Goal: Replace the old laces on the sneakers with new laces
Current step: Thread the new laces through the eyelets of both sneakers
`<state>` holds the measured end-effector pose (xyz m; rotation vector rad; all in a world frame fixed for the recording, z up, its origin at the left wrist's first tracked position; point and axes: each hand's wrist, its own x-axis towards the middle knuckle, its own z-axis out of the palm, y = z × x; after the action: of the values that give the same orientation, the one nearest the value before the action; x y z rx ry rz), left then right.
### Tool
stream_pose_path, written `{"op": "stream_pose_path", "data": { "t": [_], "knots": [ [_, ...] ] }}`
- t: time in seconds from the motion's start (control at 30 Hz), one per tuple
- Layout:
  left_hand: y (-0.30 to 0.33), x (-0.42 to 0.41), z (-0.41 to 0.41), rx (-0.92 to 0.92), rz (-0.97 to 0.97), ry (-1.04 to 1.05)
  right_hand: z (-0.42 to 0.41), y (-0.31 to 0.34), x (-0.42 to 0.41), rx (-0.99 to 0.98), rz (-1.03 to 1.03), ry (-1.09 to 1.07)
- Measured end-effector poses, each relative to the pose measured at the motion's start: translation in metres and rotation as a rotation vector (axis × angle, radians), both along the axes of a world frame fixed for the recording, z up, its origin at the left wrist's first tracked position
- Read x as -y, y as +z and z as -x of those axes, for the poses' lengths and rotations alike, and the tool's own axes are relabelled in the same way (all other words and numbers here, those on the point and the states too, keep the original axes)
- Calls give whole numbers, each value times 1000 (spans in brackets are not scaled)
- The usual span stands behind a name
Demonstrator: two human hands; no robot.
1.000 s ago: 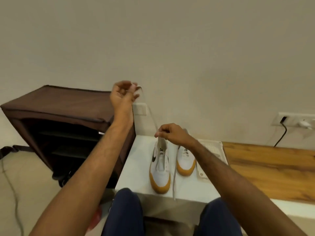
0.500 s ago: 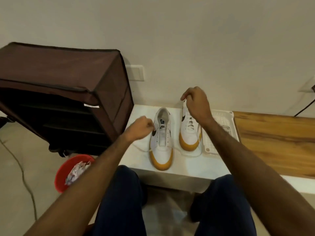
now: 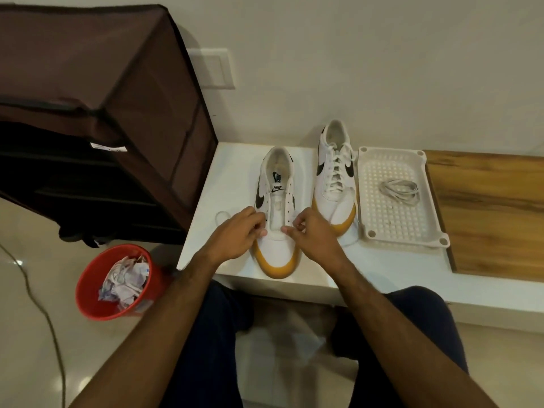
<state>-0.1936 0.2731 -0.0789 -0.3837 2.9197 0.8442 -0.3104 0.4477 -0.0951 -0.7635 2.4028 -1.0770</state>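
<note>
Both hands sit at the lowest eyelets of the near sneaker (image 3: 276, 213), which stands on the white surface (image 3: 229, 178) with its toe toward the person. The left hand (image 3: 235, 235) and right hand (image 3: 315, 235) each have fingers curled with thumb meeting forefinger. What they pinch is hidden under the fingertips; it appears to be a white lace (image 3: 220, 214), whose loop shows on the surface just left of the left hand. The lace's run across the toe end is covered by both hands and cannot be traced. The upper eyelets of this sneaker are unlaced, with the tongue exposed.

The second sneaker (image 3: 335, 175) stands just beside it on the right, fully laced. Next to that, a perforated white tray (image 3: 394, 228) holds a coiled lace (image 3: 400, 189). A red bin (image 3: 91, 290) with crumpled paper stands on the floor beside a brown fabric rack (image 3: 117, 83), whose top left is cut off.

Against half a second ago: the right hand has left the far sneaker's heel and joined the left hand at the near sneaker, and the view has tilted downward.
</note>
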Motion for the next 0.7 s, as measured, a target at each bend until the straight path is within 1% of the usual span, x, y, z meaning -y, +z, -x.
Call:
{"op": "stream_pose_path", "data": {
  "t": [0.1, 0.23, 0.4, 0.5, 0.6, 0.67, 0.7],
  "knots": [
    [-3, 5, 0, -22, -24, -2, 0, -2, 1, -27, -19, 7],
    [-3, 13, -6, 5, -236, 107, 1, -2, 3, -52, -64, 3],
    [-3, 20, -12, 14, -349, 173, -1, -1, 4, -46, -65, -4],
    [6, 19, -13, 23, -315, 164, -2, -1, 3, 3, -67, -16],
    [27, 16, -10, 70, -199, 72, 1, 11, -1, 96, -64, 1],
    [54, 14, -6, 56, -118, 29, 4, 30, -5, 134, -4, 31],
    [74, 13, -5, 19, -101, 37, 6, 46, -7, 139, 50, 41]
  ]
}}
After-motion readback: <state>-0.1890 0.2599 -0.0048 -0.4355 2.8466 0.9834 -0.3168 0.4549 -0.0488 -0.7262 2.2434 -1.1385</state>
